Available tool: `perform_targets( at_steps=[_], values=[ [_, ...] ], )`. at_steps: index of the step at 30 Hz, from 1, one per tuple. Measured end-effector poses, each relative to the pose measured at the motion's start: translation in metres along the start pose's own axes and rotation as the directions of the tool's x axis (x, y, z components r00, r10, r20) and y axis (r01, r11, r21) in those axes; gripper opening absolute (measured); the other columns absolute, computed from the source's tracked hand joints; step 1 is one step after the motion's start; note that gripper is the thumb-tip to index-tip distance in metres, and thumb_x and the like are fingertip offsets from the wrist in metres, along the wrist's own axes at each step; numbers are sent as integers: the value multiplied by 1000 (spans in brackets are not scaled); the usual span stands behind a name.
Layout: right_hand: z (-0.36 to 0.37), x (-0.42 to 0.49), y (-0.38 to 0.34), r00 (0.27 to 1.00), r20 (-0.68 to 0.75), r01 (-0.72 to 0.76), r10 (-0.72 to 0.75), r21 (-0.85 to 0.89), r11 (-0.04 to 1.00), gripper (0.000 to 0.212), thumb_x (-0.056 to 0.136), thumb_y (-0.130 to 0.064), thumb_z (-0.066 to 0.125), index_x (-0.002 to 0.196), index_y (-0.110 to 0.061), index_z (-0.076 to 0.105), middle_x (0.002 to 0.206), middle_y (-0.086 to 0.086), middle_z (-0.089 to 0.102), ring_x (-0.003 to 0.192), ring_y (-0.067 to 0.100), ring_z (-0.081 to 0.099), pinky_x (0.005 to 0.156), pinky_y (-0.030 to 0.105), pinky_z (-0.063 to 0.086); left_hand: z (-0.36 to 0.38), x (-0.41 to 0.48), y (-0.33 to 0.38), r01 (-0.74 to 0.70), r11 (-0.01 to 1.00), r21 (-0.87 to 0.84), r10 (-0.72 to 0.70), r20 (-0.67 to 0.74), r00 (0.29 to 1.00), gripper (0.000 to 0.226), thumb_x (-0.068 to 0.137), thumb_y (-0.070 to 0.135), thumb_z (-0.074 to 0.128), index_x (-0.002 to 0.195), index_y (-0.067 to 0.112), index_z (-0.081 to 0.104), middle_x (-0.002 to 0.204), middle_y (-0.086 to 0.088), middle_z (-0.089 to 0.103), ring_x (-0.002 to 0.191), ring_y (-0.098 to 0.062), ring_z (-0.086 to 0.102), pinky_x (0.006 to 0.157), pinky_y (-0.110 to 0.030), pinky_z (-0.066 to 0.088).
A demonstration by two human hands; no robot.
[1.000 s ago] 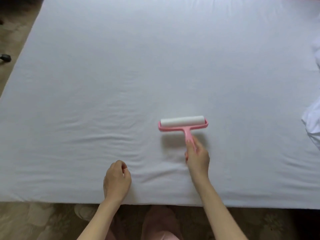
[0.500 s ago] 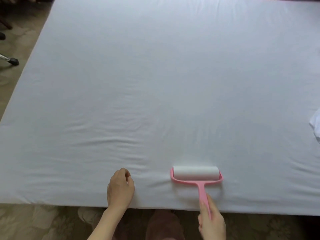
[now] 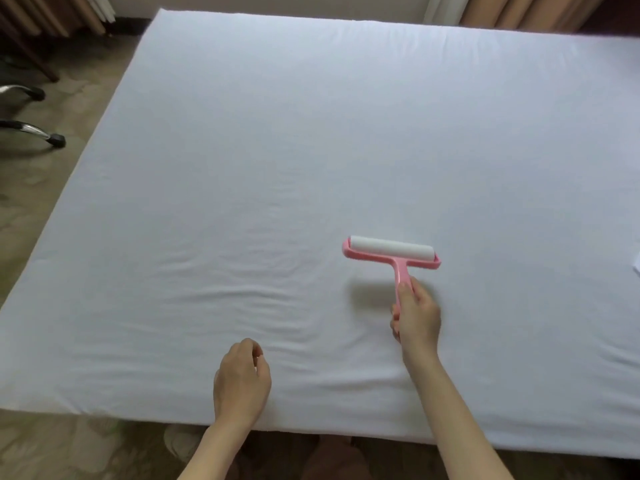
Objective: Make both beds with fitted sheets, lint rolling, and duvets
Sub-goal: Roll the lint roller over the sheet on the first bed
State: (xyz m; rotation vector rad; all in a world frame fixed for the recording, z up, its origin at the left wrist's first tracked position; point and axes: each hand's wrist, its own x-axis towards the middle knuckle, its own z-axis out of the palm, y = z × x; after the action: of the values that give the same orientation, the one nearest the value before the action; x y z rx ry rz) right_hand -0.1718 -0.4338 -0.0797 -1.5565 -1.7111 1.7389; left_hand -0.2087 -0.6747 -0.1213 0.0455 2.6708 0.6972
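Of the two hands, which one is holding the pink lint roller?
The right hand grips the lint roller by its handle; the left hand, loosely curled, holds nothing.

Your lint roller (image 3: 391, 251) lies on the fitted sheet (image 3: 311, 133) right of centre, your right hand (image 3: 417, 315) on its near-side handle. Your left hand (image 3: 240, 382) rests by the front edge, left of the lint roller. What may be a chair base (image 3: 31, 129) stands beyond the sheet's left edge.
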Motion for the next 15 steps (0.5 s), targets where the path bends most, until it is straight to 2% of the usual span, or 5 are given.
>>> perform_targets(
  at_steps=[4,7,10,13,15],
  values=[
    [38,21,-24,996,93,-12,11,11,1000,18,97,-25,45,104,-26,62,60,1,41,43,12,34,36,17,29,-20,9,-16,7,999,32,-6,-5,1000,12,92,12,48,82,18,51,79,7,52,72,-9,51,65,-30,50],
    [64,19,-31,985,173,12,-9,-13,1000,15,98,-27,44,104,-30,58,60,1,41,43,12,34,36,20,29,-39,22,-34,11,997,70,-9,-22,1000,11,93,13,47,83,18,51,80,6,52,73,-9,51,66,-29,50],
    [97,16,-30,971,237,43,-33,-36,998,19,98,-28,43,111,-32,56,60,1,41,43,12,34,37,20,30,-56,38,-57,1,997,78,2,-42,999,12,92,12,48,82,18,51,79,6,52,72,-10,51,66,-31,50],
    [126,14,-15,965,259,74,-38,-131,989,25,98,-26,41,118,-34,53,59,1,43,43,12,37,36,19,30,-66,55,-79,-13,998,63,16,-46,999,12,92,11,48,82,18,51,78,7,51,72,-9,50,64,-30,48],
    [133,4,4,978,205,91,-40,-245,965,26,98,-28,41,118,-29,58,60,0,46,45,14,41,40,21,33,-70,64,-92,-13,998,64,15,-21,1000,12,92,11,47,82,18,51,79,7,51,72,-9,50,64,-29,47]
  ],
)
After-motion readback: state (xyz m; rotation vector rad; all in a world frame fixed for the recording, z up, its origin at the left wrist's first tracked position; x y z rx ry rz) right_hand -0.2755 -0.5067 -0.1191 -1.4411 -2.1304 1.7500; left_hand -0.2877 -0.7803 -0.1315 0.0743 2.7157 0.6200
